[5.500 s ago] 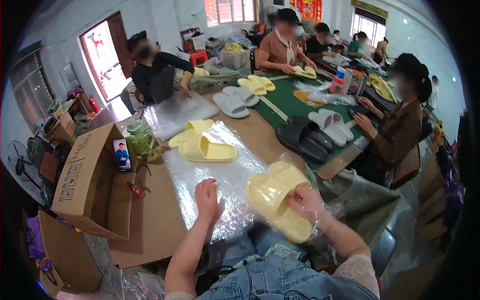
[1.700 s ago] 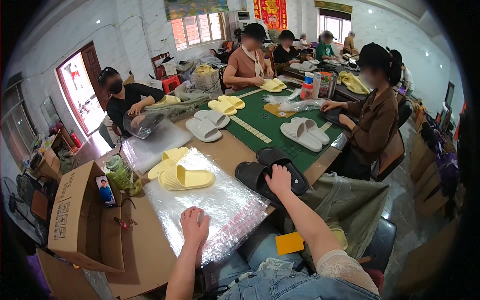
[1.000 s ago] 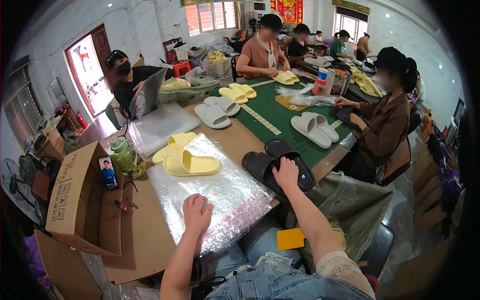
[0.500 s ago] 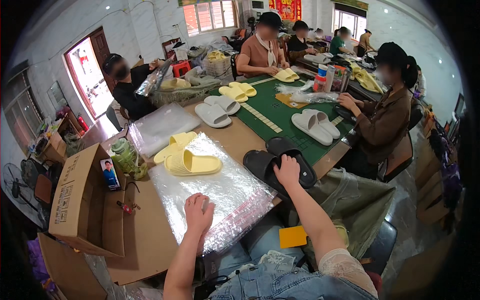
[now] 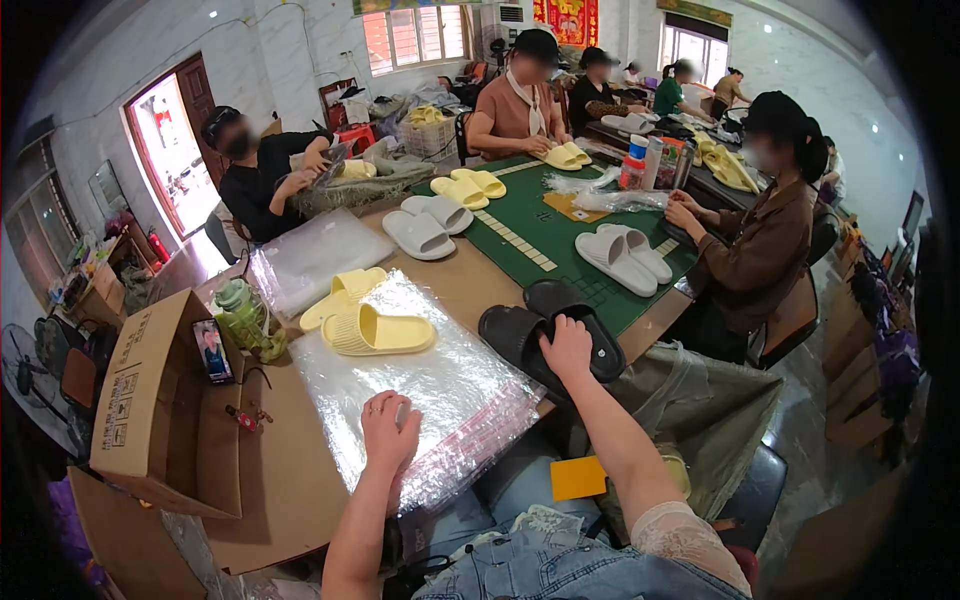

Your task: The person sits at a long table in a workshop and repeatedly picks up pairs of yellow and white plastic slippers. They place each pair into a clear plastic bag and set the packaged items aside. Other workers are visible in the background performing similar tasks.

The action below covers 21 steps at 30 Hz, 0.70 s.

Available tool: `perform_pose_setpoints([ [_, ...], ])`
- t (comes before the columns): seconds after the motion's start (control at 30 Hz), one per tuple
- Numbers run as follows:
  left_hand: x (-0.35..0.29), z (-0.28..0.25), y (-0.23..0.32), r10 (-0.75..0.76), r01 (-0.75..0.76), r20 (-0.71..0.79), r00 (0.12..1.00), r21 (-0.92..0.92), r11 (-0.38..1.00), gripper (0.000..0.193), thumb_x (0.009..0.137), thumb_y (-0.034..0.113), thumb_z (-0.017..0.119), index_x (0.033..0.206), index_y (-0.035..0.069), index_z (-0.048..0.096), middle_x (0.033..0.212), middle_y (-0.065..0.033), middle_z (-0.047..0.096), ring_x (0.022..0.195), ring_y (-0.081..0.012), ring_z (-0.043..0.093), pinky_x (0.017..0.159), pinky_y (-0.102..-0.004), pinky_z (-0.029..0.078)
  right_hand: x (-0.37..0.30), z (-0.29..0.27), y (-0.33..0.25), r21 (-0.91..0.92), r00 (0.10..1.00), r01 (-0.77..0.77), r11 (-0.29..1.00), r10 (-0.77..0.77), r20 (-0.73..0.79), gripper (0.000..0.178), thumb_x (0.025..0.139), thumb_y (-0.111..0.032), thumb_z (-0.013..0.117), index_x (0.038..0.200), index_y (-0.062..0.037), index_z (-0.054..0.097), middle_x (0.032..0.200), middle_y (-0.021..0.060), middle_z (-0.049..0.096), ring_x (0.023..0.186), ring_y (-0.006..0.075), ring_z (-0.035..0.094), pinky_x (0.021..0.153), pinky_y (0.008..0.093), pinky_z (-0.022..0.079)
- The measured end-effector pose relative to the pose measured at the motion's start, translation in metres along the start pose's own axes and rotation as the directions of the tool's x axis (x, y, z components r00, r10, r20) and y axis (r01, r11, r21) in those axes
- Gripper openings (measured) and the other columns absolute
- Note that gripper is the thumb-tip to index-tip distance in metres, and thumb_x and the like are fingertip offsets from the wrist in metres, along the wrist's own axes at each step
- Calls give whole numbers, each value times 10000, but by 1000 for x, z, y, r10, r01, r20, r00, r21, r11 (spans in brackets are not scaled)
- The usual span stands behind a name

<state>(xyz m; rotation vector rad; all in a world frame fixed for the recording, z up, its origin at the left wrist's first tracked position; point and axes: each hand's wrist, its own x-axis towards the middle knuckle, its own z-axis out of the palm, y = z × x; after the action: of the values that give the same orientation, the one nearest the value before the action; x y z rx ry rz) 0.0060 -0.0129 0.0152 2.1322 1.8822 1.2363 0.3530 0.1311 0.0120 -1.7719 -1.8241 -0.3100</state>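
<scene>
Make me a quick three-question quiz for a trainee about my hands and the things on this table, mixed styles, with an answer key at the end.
1. Which foreground hand touches the pair of black slippers?

2. True or false: the left hand is over the clear plastic stack.

3. Which is nearest the tabletop cardboard box?
A. Red stool
B. Phone
C. Window

Key:
1. The right hand
2. True
3. B
</scene>
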Motion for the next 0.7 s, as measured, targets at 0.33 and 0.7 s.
perform_pose_setpoints([
  [0.33, 0, 1, -1, 14, -14, -6, 1000, 3, 1000, 255, 779, 208, 735, 997, 85, 685, 1153, -140, 619, 1136, -371, 531, 990, -481, 427, 1, -1, -1, 5, 999, -22, 1000, 22, 34, 421, 811, -347, 742, 1036, -38, 567, 959, 134, 622, 953, 333, 604, 780, 456, 498],
  [0.7, -2, 1, -4, 20, -20, -1, 1000, 5, 1000, 259, 774, 210, 746, 1000, 98, 688, 1158, -133, 613, 1139, -363, 523, 1007, -472, 409, 1, 0, -2, -7, 999, -16, 1000, 16, 29, 417, 822, -373, 730, 1013, -47, 555, 949, 135, 617, 946, 340, 601, 789, 456, 500],
])
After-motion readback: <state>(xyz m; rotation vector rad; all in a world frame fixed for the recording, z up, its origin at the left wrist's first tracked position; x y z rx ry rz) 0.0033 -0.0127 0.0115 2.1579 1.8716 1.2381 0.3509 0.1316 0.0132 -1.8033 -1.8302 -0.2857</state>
